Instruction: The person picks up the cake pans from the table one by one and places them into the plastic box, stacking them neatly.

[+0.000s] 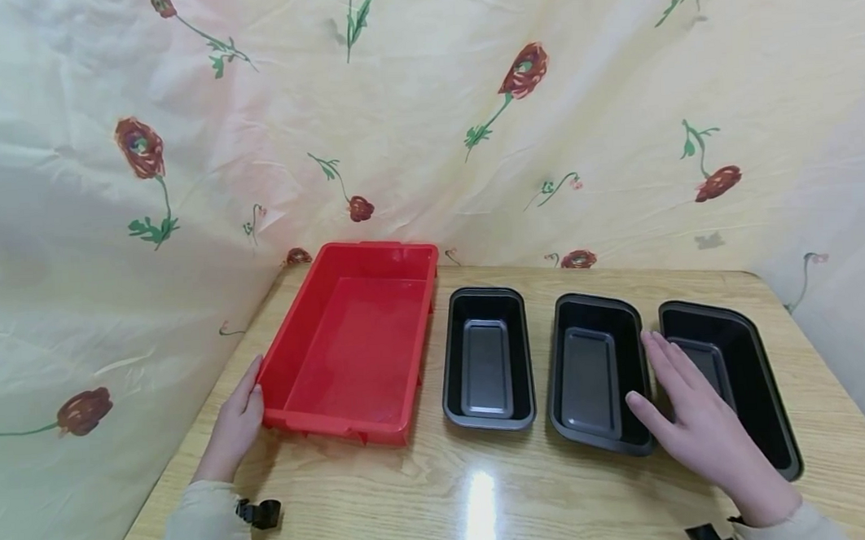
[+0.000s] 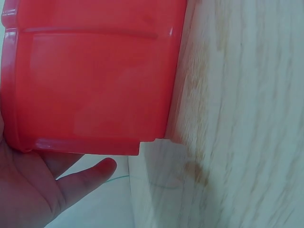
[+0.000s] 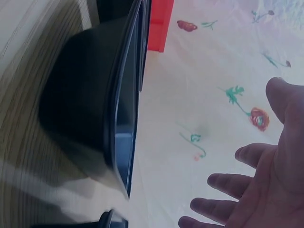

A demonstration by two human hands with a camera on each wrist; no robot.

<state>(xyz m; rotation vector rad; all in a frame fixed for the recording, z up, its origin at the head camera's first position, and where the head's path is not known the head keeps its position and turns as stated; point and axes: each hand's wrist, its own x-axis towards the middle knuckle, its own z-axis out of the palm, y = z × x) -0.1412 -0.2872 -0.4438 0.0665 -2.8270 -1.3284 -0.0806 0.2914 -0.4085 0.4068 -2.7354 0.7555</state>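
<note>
A shallow red plastic tray (image 1: 363, 339) lies on the left of the wooden table. My left hand (image 1: 236, 419) is at its near left corner, fingers against the outer side; in the left wrist view the thumb (image 2: 90, 180) sticks out apart from the tray wall. Three dark loaf pans stand in a row to the right: the left pan (image 1: 489, 422), the middle pan (image 1: 594, 437) and the right pan (image 1: 765, 399). Over the gap between the middle and right pans hovers my right hand (image 1: 705, 423), fingers extended and holding nothing. It covers part of the right pan.
The wooden table (image 1: 386, 509) has a bright light reflection near its front. Behind and to the left hangs a cream curtain (image 1: 410, 124) with red flowers. A black strap with a small camera (image 1: 260, 514) sits on the left wrist.
</note>
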